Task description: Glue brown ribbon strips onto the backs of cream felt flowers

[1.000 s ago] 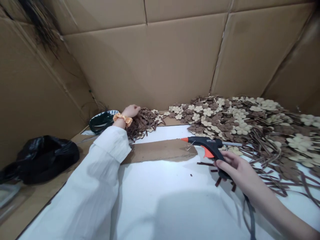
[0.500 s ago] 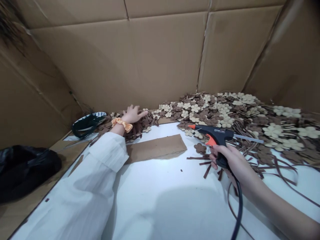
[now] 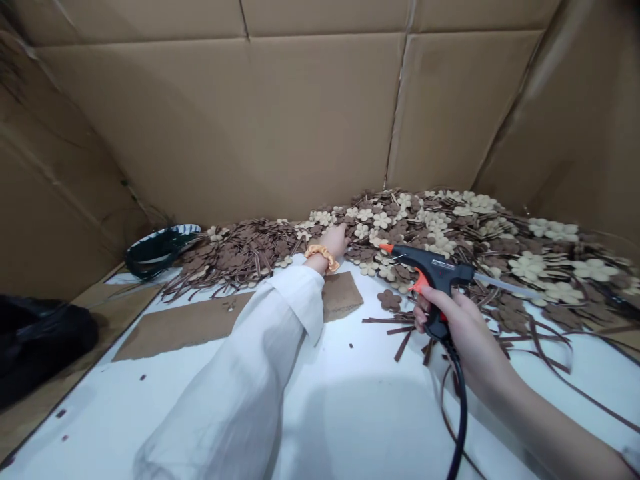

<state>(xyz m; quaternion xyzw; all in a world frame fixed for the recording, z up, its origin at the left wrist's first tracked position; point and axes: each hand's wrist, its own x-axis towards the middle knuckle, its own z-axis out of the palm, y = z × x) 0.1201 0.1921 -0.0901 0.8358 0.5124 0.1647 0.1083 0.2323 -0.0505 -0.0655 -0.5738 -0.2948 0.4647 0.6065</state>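
Note:
My right hand (image 3: 457,327) grips the handle of a black glue gun (image 3: 440,272) with an orange trigger and tip. The nozzle points left, just above the table's white surface (image 3: 350,407). Its black cable (image 3: 457,420) trails toward me. My left hand (image 3: 334,240), in a white sleeve with an orange scrunchie (image 3: 323,253) at the wrist, reaches into a pile of brown and cream flower-shaped cutouts (image 3: 425,223). Its fingers are buried among the pieces, so I cannot see whether they hold any.
Cardboard walls (image 3: 260,127) enclose the table on three sides. A flat cardboard piece (image 3: 190,327) lies under my left arm. Loose brown strips (image 3: 400,333) lie by the gun. A plate with a dark green coil (image 3: 157,243) and a black bag (image 3: 35,340) sit at the left.
My left hand moved right along the pile, from the brown pieces at the left to the flowers near the glue gun's tip. My right hand kept hold of the gun.

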